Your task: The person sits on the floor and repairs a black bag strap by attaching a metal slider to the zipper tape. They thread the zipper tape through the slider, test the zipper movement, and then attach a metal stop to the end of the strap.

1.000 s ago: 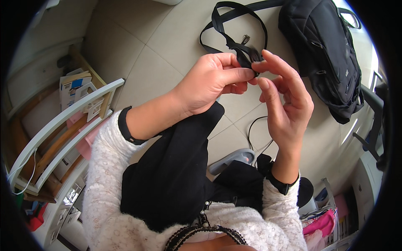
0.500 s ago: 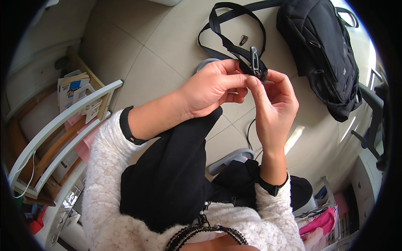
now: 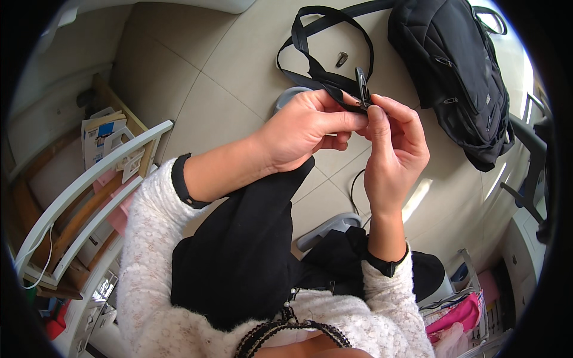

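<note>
My left hand (image 3: 303,126) pinches a black strap (image 3: 296,40) between thumb and fingers, near its end. My right hand (image 3: 395,142) pinches at the same end, beside a dark, elongated metal clip (image 3: 361,83) that stands up above my fingertips. The rest of the strap loops over the tiled floor beyond my hands and runs up to the top edge. A small metal piece (image 3: 341,58) lies on the floor within the loop. Exactly what my fingertips grip at the end is partly hidden.
At right lies a black backpack (image 3: 444,77), with black chair parts (image 3: 525,200) beside it. A white railing (image 3: 89,179) with books (image 3: 102,140) stands at left. Grey slippers (image 3: 325,234) sit by my legs, a thin cable near them. Pink fabric (image 3: 456,316) hangs at lower right.
My right hand has moved in from the right and down, closing on the strap end beside my left. The clip now stands upright above my fingers. The view has shifted slightly.
</note>
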{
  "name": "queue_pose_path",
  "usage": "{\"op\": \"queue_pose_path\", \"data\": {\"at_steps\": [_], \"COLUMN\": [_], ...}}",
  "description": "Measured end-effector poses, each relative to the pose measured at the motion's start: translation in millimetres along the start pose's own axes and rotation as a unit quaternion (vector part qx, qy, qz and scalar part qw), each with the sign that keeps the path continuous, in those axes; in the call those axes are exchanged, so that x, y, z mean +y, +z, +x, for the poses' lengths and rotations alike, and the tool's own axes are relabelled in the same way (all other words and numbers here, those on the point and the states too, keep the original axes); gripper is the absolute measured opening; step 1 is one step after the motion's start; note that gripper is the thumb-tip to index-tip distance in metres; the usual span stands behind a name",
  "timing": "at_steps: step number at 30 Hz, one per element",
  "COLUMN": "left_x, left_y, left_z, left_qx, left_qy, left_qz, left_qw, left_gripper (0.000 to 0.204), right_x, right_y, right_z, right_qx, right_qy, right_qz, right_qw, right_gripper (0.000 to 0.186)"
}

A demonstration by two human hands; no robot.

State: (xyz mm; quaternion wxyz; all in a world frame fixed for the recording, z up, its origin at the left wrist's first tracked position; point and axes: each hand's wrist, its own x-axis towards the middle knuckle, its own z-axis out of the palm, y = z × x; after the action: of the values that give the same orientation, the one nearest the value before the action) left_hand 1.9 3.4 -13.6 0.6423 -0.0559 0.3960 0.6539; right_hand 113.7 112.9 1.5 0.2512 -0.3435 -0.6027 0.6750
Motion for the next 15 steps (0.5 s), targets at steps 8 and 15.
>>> {"op": "queue_pose_path", "data": {"at_steps": [8,15], "left_x": [50.6,55.0], "left_y": [20.2,-0.1], "left_z": [-44.4,-11.8], "left_qx": [0.01,-0.042], "left_qy": [0.043,0.375], "left_qz": [0.564,0.689], "left_qw": [0.825,0.619], "left_gripper": [0.025,0.03], "right_x": [-4.2,-14.7], "right_y": [-18.9,-24.7], "right_z": [14.6,23.3], "right_qx": [-0.072,-0.166], "right_qy": [-0.017,-0.051], "right_qz": [-0.019,-0.056], "right_qw": [0.997,0.983], "right_gripper": [0.011,0.015]}}
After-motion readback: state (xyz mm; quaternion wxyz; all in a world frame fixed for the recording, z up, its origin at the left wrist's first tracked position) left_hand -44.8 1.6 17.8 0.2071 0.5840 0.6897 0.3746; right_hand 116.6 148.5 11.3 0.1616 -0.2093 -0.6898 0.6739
